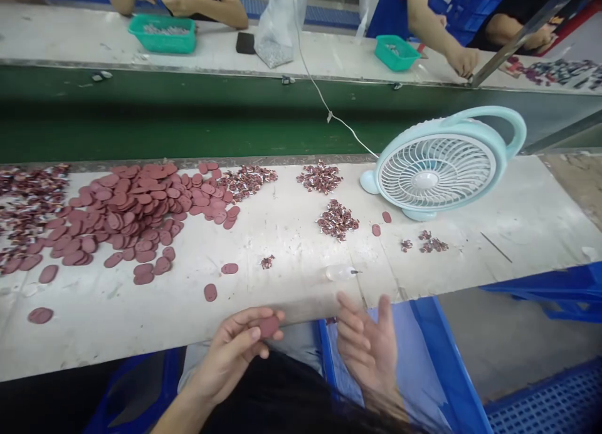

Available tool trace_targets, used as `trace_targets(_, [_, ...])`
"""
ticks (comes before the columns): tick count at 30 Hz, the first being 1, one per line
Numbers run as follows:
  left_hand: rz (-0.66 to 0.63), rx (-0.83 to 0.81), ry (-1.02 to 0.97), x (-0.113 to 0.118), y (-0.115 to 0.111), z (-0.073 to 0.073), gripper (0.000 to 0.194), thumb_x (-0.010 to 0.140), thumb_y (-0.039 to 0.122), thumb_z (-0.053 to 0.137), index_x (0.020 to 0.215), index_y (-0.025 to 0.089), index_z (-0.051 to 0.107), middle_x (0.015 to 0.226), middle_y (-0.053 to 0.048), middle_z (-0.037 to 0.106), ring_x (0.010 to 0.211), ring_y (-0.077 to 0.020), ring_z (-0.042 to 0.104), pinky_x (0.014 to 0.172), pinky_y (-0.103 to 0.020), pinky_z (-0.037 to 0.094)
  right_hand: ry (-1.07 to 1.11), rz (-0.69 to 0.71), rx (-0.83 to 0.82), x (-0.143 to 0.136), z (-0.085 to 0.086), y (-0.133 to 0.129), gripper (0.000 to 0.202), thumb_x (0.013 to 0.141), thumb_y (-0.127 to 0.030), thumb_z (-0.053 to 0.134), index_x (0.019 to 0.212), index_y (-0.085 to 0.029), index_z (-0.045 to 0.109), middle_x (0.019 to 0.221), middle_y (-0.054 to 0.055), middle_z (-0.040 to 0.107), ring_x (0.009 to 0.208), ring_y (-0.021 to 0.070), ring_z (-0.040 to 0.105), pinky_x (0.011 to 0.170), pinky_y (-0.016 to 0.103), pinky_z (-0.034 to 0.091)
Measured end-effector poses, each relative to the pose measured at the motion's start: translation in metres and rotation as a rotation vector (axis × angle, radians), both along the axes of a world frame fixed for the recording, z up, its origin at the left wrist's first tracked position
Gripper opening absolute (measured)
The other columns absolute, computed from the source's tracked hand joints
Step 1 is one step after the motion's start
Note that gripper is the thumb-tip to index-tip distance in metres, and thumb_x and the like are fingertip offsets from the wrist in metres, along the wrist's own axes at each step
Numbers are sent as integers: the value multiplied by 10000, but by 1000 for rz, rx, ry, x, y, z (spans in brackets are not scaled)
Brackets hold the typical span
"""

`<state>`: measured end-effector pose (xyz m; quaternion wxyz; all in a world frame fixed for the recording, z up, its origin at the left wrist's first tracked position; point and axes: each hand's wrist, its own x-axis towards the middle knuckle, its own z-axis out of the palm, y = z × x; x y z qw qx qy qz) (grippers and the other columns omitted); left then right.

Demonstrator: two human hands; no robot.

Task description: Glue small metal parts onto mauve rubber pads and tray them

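Observation:
My left hand (237,346) pinches one dark red oval piece (269,326) between thumb and fingers, just below the near edge of the white worktable (291,233). My right hand (369,346) hovers beside it over a blue crate (442,359), fingers spread, holding nothing. A large heap of the same red ovals (136,211) covers the table's left side. Small piles of tiny red-and-white parts (337,221) lie mid-table. A small clear bottle (339,272) lies on its side near the edge, just above my right hand.
A light blue desk fan (442,164) stands at the right, its white cord running back. A green conveyor belt (188,114) runs behind the table. Across it, other people's hands work beside two teal trays (162,34) and a plastic bag (279,26).

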<state>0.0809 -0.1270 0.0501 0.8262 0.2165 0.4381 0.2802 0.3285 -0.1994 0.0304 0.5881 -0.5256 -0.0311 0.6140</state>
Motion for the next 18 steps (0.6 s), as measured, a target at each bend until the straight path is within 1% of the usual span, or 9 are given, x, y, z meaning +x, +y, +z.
trace_targets(1, [-12, 1, -34, 5, -2, -1, 220, 822, 254, 751, 1033, 200, 783, 1172, -143, 772, 872, -219, 742, 608, -218, 545, 162, 16, 52, -4, 4, 15, 779, 907, -734, 259, 1107, -142, 724, 608, -62, 470, 383, 33, 249, 259, 99, 76])
trace_targets(3, [-18, 4, -83, 9, -5, -2, 219, 834, 249, 741, 1046, 207, 777, 1180, -136, 769, 896, -210, 744, 622, -207, 544, 384, 1, 149, -10, 7, 42, 749, 938, -678, 225, 1139, -140, 705, 668, -60, 512, 420, 1, 315, 302, 40, 61])
trace_targets(6, [-2, -17, -107, 9, -7, 0, 222, 810, 257, 765, 1028, 223, 784, 1130, -118, 787, 890, -200, 747, 618, -201, 541, 436, -22, 207, -18, 8, 61, 593, 987, -563, 287, 985, -161, 723, 608, -85, 478, 384, -25, 313, 319, 22, 102])
trace_targets(9, [19, -29, -89, 9, -7, 4, 279, 758, 260, 802, 1036, 260, 797, 1123, -93, 791, 907, -216, 743, 630, -232, 549, 356, -10, 188, -29, 15, 53, 378, 932, -521, 504, 956, -200, 704, 559, -91, 514, 330, -11, 306, 291, 67, 218])
trace_targets(11, [33, -3, -62, 12, -8, 5, 299, 718, 241, 824, 1014, 282, 807, 1109, -74, 794, 902, -239, 738, 658, -284, 562, 228, -12, 157, -36, 21, 40, 337, 835, -527, 631, 980, -229, 690, 553, -73, 569, 326, 16, 379, 293, 105, 293])
trace_targets(12, [43, 12, -51, 15, -9, 5, 272, 703, 234, 833, 968, 288, 813, 1053, -62, 802, 855, -240, 737, 657, -306, 563, 166, -14, 137, -40, 25, 35, 353, 790, -536, 671, 974, -235, 688, 545, -65, 581, 327, 28, 410, 297, 117, 312])
trace_targets(15, [106, 57, -14, 24, -10, 2, 113, 691, 249, 847, 780, 293, 795, 763, -9, 778, 642, -210, 699, 575, -319, 545, 78, -27, 73, -46, 34, 24, 389, 712, -565, 723, 910, -232, 683, 539, -60, 580, 306, 32, 413, 289, 130, 296])
trace_targets(16, [123, 75, 14, 27, -11, 2, 77, 705, 268, 842, 752, 290, 785, 701, 0, 763, 618, -212, 697, 555, -317, 542, 65, -35, 61, -48, 37, 23, 401, 692, -578, 733, 890, -234, 680, 545, -59, 585, 296, 30, 404, 284, 133, 282])
trace_targets(18, [136, 120, 89, 31, -12, 0, 69, 744, 307, 821, 791, 272, 784, 721, -9, 785, 682, -239, 734, 574, -322, 562, 50, -44, 44, -52, 40, 21, 428, 655, -606, 748, 866, -241, 675, 554, -60, 598, 283, 29, 390, 281, 140, 263])
